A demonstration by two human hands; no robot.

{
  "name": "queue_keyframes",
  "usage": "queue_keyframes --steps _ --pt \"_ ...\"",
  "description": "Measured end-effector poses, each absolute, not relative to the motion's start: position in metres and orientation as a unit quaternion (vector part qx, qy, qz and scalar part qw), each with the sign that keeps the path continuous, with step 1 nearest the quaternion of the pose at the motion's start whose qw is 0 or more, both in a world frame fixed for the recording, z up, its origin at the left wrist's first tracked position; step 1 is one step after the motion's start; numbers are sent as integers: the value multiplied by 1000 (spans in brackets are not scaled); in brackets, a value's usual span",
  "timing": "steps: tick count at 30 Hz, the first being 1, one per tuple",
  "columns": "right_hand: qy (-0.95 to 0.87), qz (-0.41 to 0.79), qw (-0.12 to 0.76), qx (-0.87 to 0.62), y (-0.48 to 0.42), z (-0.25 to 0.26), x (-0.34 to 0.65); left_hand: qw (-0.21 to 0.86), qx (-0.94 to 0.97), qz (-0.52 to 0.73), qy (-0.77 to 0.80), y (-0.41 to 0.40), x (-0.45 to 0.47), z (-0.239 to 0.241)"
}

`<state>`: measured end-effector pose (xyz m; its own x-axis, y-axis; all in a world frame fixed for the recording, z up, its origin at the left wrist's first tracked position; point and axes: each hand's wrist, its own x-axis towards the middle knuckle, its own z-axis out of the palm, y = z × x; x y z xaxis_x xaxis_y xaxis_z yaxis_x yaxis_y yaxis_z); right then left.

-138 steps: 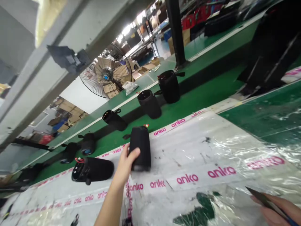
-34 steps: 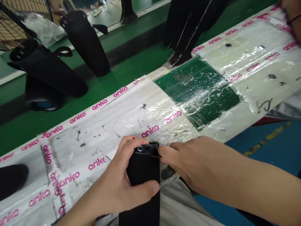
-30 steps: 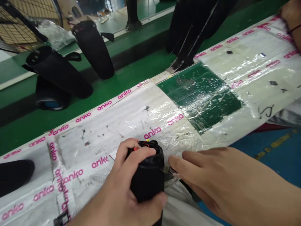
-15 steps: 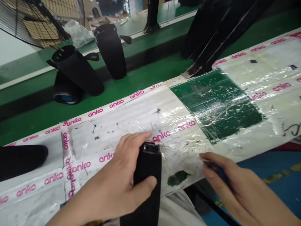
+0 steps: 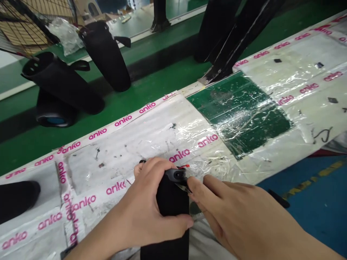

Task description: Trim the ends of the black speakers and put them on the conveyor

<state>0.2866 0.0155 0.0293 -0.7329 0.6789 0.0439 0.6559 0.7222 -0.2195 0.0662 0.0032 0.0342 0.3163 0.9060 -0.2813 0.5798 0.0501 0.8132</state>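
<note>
View from the head camera. The left hand (image 5: 143, 213) is wrapped around a black cloth-covered cylinder (image 5: 172, 202), which stands nearly upright at the near edge of the bench (image 5: 151, 133), in front of the person's body; the fingers curl over its top rim and the thumb presses across its front, so this grip is clamped on the cylinder. The right hand (image 5: 238, 216) comes in from the right with fingers drawn together, the fingertips (image 5: 193, 182) touching the cylinder's upper right edge. A thin dark tool (image 5: 182, 186) appears between those fingertips and the rim, but it is too small to identify, and whether the right grip pinches it cannot be told. Small red wire ends (image 5: 184, 166) show at the cylinder's top.

The bench surface is covered in white sheeting and crinkled clear film, bound with strips of pink-lettered tape (image 5: 121, 121); a green patch (image 5: 244, 112) shows through to the right. Beyond the bench runs a green belt (image 5: 151, 90) carrying further black cylinders: one upright (image 5: 107, 54), one leaning (image 5: 61, 85) over a lying one with a blue end (image 5: 54, 115). Another dark cylinder (image 5: 17, 198) lies on the bench at far left. A wire fan guard (image 5: 29, 25) fills the upper left corner. Blue floor (image 5: 314, 202) lies at lower right.
</note>
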Motion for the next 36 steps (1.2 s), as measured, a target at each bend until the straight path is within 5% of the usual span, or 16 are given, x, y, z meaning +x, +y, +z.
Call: queue_keyframes --steps 15,25,36 --pt "-938 69 48 -335 23 37 290 460 679 162 549 8 67 34" --pt "-948 -57 14 -312 10 44 279 444 685 179 550 9 73 34" --pt "-933 88 6 -349 18 16 291 518 638 230 521 5 65 23"
